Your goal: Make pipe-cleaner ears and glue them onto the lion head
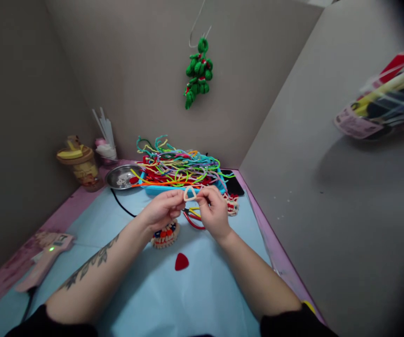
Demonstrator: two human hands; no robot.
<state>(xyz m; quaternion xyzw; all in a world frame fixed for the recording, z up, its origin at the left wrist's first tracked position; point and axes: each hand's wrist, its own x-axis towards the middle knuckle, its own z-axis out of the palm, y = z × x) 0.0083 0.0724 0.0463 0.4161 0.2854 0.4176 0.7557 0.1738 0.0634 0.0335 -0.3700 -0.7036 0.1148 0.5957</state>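
Note:
Both of my hands meet above the light blue mat (160, 295). My left hand (163, 209) and my right hand (214, 210) each pinch one side of a cream pipe cleaner loop (190, 193), bent into a small rounded shape between the fingertips. Under my left hand lies a small woven piece (167, 235) in cream, red and blue. Red-handled pliers (192, 220) lie under my right hand. A red heart-shaped piece (181, 262) rests on the mat nearer to me.
A blue tray (160, 190) heaped with colourful pipe cleaners (177, 166) stands behind my hands. A metal bowl (121, 177), a jar (79, 164), a phone (233, 186) and a black cable (119, 203) are nearby. A green pipe-cleaner figure (198, 72) hangs on the back wall. Grey walls enclose both sides.

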